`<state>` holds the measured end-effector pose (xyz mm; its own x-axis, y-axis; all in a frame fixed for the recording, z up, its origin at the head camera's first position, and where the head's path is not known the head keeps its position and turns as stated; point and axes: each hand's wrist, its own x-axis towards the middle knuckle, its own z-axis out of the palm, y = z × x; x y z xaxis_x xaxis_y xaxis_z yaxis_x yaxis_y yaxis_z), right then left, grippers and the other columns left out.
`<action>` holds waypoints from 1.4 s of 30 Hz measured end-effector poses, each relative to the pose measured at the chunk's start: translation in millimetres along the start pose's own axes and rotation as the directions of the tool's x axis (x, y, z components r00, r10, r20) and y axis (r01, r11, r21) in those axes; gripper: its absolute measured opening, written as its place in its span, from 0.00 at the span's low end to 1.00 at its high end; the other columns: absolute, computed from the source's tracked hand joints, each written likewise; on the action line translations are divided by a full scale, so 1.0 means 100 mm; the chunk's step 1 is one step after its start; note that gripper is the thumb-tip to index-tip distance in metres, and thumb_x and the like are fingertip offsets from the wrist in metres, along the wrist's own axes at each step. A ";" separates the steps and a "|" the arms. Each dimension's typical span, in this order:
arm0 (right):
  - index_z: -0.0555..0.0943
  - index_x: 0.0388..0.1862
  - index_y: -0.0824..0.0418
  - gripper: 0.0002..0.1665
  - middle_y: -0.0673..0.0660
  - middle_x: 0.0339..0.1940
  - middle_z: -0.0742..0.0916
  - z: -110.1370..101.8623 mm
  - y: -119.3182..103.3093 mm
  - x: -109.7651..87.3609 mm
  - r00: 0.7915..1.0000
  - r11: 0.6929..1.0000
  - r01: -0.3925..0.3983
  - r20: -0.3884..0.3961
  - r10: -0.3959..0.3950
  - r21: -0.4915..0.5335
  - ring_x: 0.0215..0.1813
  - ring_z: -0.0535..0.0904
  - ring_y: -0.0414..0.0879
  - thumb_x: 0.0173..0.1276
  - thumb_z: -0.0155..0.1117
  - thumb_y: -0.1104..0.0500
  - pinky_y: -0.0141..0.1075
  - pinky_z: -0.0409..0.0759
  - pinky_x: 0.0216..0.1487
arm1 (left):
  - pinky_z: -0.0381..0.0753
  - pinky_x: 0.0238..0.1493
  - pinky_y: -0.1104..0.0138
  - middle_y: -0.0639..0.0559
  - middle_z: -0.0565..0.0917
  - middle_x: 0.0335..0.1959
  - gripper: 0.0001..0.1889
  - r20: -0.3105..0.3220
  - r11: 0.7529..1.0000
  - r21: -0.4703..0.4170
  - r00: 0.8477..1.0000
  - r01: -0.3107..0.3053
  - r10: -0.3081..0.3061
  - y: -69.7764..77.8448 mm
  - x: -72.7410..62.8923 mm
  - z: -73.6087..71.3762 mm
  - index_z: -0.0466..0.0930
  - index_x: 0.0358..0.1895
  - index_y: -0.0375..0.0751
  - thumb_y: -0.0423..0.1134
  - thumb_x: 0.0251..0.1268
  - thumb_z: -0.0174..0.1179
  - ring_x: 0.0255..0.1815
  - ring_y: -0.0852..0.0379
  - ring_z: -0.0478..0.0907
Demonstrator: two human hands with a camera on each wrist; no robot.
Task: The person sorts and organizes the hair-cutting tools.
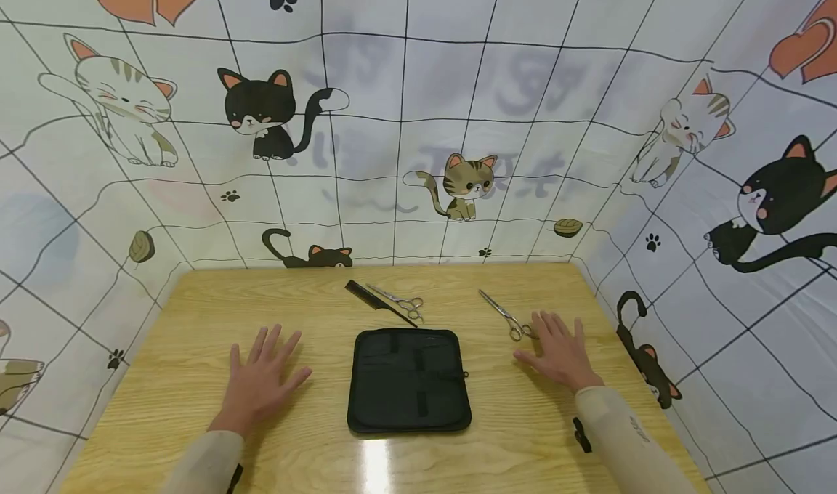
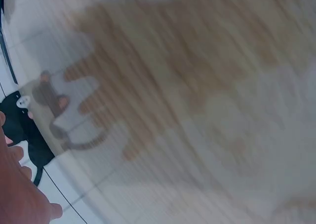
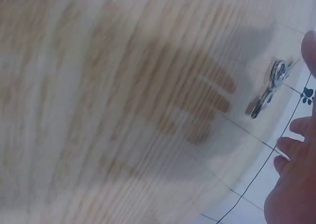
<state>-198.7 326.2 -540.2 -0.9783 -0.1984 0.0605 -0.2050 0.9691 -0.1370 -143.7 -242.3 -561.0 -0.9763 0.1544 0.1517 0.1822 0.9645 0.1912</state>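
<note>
Steel hair scissors (image 1: 505, 315) sit at about 10 o'clock from the right hand (image 1: 559, 352), finger loops nearest it, tips pointing off toward 10. Right wrist view shows a gap to the fingers, so not touching. Both hands are empty, backs up, fingers spread. Those scissors are probably light and stiff but kinda slick, so I'd grab the loops and stay off the tips. From the left hand (image 1: 260, 381), the black rat-tail comb (image 1: 374, 300) and second pair of hair scissors (image 1: 397, 301) are around 2 o'clock, black zip case (image 1: 386, 399) at 3. Comb's likely super light with a snappable tail; hold its spine. Case looks soft-ish, easiest by the edges imo.
</note>
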 end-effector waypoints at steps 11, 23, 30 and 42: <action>0.67 0.70 0.67 0.42 0.67 0.66 0.76 0.07 -0.17 0.11 0.994 1.000 -0.011 -0.108 0.012 0.014 0.65 0.70 0.64 0.66 0.64 0.43 0.61 0.62 0.64 | 0.44 0.69 0.31 0.42 0.62 0.76 0.37 -0.015 0.998 -0.021 0.999 -0.053 0.052 0.26 0.09 0.09 0.65 0.73 0.56 0.69 0.65 0.49 0.78 0.39 0.52; 0.75 0.64 0.64 0.27 0.65 0.58 0.82 0.12 -0.36 0.34 0.990 0.999 -0.050 -0.129 0.049 -0.001 0.61 0.74 0.63 0.69 0.62 0.53 0.59 0.64 0.64 | 0.50 0.70 0.33 0.43 0.67 0.73 0.33 -0.042 0.996 -0.028 0.995 -0.090 0.089 0.47 0.12 0.09 0.71 0.69 0.53 0.65 0.66 0.51 0.76 0.41 0.59; 0.81 0.58 0.63 0.21 0.63 0.53 0.86 0.15 -0.40 0.45 0.986 0.996 -0.077 -0.154 0.071 -0.036 0.57 0.77 0.62 0.69 0.63 0.56 0.58 0.67 0.60 | 0.51 0.71 0.35 0.45 0.67 0.73 0.32 -0.028 0.994 -0.038 0.994 -0.104 0.103 0.57 0.17 0.11 0.71 0.69 0.54 0.65 0.67 0.50 0.77 0.43 0.58; 0.85 0.48 0.61 0.13 0.60 0.41 0.89 0.21 -0.48 0.66 0.988 0.989 -0.093 -0.131 0.078 -0.111 0.46 0.80 0.59 0.68 0.64 0.56 0.55 0.71 0.51 | 0.47 0.73 0.36 0.46 0.67 0.73 0.29 -0.026 0.990 -0.068 0.993 -0.121 0.119 0.68 0.23 0.13 0.74 0.66 0.54 0.64 0.69 0.49 0.77 0.44 0.58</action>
<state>-254.2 263.5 -550.6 -0.9787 -0.1008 0.1789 -0.1081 0.9937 -0.0311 -154.8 -170.1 -556.8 -0.9443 0.2625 0.1986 0.3062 0.9220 0.2369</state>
